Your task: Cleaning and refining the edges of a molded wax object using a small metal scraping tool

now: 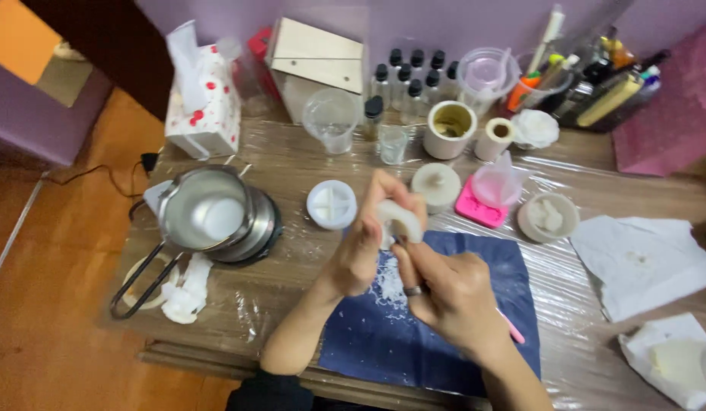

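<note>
My left hand [364,240] holds a round white wax piece [399,217] upright above a dark blue cloth [368,342]. My right hand [452,293], with a ring on one finger, presses against the piece's lower edge and grips a thin pink tool [514,330] whose end sticks out behind the hand. White shavings [387,289] lie on the cloth under the hands.
A metal pot [208,209] with white wax stands at the left on a burner. A round white mould [332,204], a pink scale [479,209] with a plastic cup, bowls, cups and small bottles [410,80] stand behind. White tissues [642,262] lie at the right.
</note>
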